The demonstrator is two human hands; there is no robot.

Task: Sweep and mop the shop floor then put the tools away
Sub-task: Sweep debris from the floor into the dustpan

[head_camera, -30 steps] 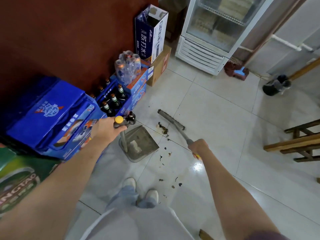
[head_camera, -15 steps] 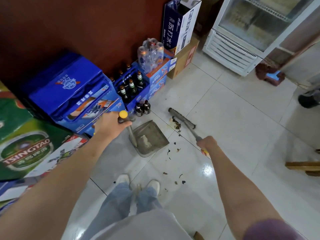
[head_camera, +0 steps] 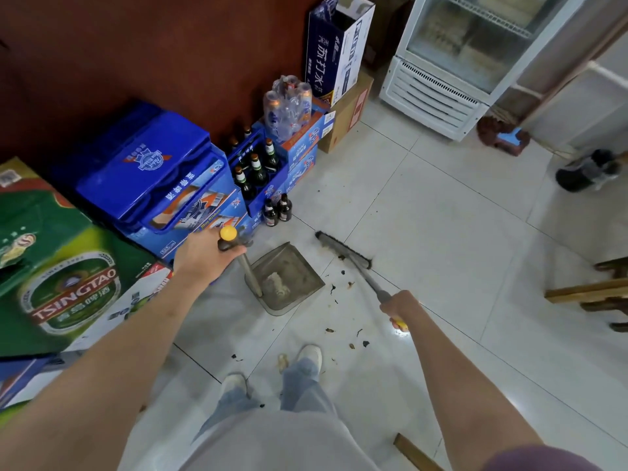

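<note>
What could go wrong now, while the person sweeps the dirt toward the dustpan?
The two loose beer bottles stand on the floor just behind the dustpan; a wide stroke of the broom could knock them over. Scraps lie scattered near the shoes, so the person may tread on them and spread them. Dirt may also slip past the pan's edge.

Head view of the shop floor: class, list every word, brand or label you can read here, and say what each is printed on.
"TSINGTAO": red band on the green cardboard beer carton.
"Blue Ribbon": side of the blue cardboard beer case, small but legible.
"苏打水": tall dark-blue and white cardboard box.
Too blurred to read: the emblem on the blue plastic crate lid, the brown glass bottle labels, the brown cardboard box sticker.
</note>
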